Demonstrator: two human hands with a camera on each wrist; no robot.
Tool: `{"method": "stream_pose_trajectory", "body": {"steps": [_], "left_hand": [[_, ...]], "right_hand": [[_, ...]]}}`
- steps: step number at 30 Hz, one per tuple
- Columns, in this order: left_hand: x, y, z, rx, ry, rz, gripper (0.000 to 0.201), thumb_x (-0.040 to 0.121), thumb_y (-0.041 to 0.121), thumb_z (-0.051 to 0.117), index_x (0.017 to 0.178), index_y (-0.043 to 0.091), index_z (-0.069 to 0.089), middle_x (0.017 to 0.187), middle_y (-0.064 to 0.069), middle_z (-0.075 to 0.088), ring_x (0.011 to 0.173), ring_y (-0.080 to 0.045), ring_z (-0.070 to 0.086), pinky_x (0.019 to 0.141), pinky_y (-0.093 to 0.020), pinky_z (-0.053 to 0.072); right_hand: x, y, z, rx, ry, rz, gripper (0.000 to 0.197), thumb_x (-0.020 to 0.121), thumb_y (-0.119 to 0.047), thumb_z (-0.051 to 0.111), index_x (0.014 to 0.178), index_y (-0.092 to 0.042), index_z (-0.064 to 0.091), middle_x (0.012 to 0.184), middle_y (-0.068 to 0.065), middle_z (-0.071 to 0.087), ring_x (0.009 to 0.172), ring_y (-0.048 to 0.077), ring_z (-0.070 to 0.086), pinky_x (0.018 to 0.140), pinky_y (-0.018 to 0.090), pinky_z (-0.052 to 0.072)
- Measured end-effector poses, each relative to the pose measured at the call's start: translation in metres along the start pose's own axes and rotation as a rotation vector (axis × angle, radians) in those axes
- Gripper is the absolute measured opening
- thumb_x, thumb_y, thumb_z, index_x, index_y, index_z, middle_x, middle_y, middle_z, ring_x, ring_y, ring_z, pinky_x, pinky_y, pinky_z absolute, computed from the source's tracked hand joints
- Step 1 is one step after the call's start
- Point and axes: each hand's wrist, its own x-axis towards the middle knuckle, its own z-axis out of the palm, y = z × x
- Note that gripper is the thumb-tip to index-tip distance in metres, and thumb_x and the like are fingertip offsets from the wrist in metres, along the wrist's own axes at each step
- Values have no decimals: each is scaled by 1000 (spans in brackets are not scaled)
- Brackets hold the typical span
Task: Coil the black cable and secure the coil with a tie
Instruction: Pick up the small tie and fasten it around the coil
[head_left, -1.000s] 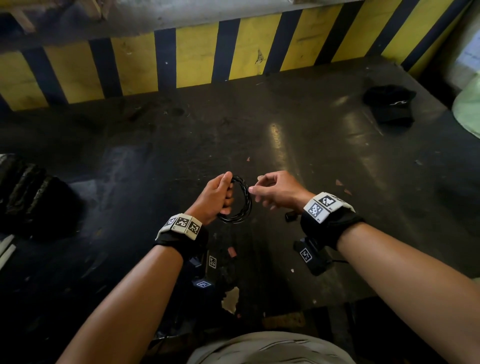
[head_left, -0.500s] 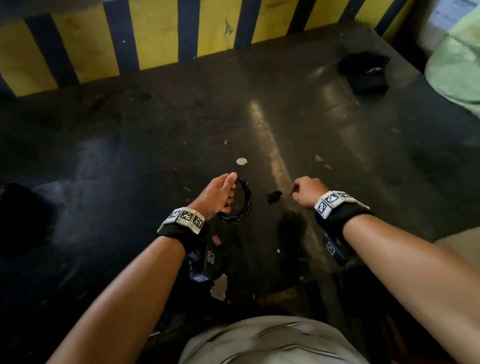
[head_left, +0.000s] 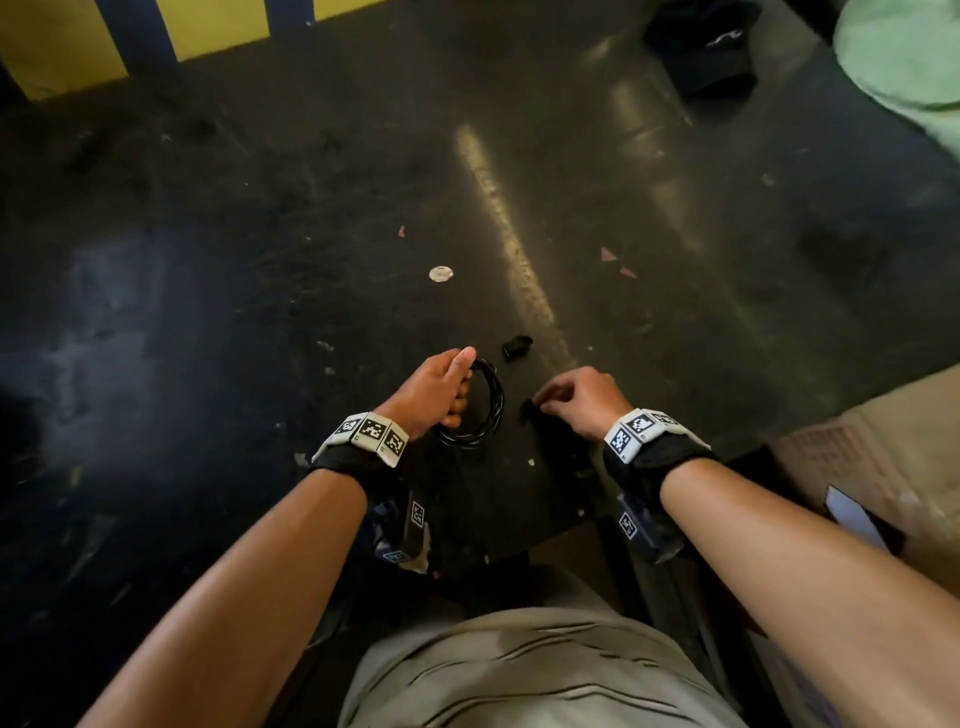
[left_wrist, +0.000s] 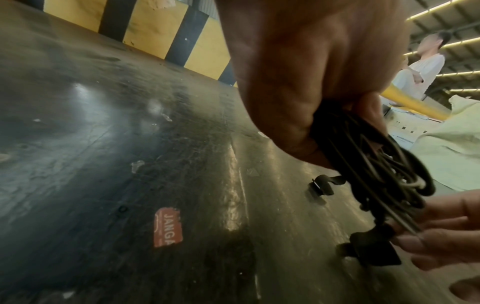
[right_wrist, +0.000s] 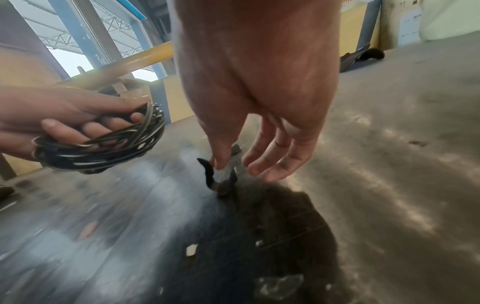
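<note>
The black cable is wound into a small coil (head_left: 485, 410), and my left hand (head_left: 439, 387) grips it with fingers curled through the loops, just above the dark table (head_left: 260, 312). The left wrist view shows the coil (left_wrist: 376, 164) hanging below my left hand (left_wrist: 298, 82). In the right wrist view the coil (right_wrist: 103, 148) is at the left. To its right my right hand (head_left: 576, 397) pinches a black tie (head_left: 527, 410) between thumb and forefinger, low at the table; this tie (right_wrist: 211, 176) hangs bent from my right hand (right_wrist: 254, 102). A second black tie (head_left: 517, 346) lies on the table beyond.
A black cap (head_left: 711, 52) lies at the table's back right, beside a pale green sack (head_left: 909, 57). A yellow and black striped barrier (head_left: 62, 41) runs along the far edge. A cardboard box (head_left: 857, 457) stands at the right. A person (left_wrist: 420, 67) stands in the background.
My right hand left the coil, went down to the table on the right and now pinches a tie. The left hand kept hold of the coil. The head view tilted down.
</note>
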Motion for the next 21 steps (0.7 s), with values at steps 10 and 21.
{"method": "stream_pose_trajectory", "body": {"steps": [10, 21], "left_hand": [[-13, -11, -9, -36, 41, -27, 32, 106, 41, 38, 85, 17, 44, 66, 3, 34, 48, -8, 30, 38, -20, 28], [-25, 4, -11, -117, -30, -6, 31, 106, 40, 37, 86, 17, 43, 66, 3, 32, 49, -10, 28, 36, -18, 26]], "right_hand": [[7, -12, 42, 116, 101, 69, 6, 83, -24, 81, 88, -23, 78, 91, -4, 76, 90, 13, 69, 77, 23, 48], [11, -42, 8, 272, -3, -19, 11, 82, -18, 82, 93, -21, 81, 85, -2, 79, 73, 9, 75, 61, 15, 57]]}}
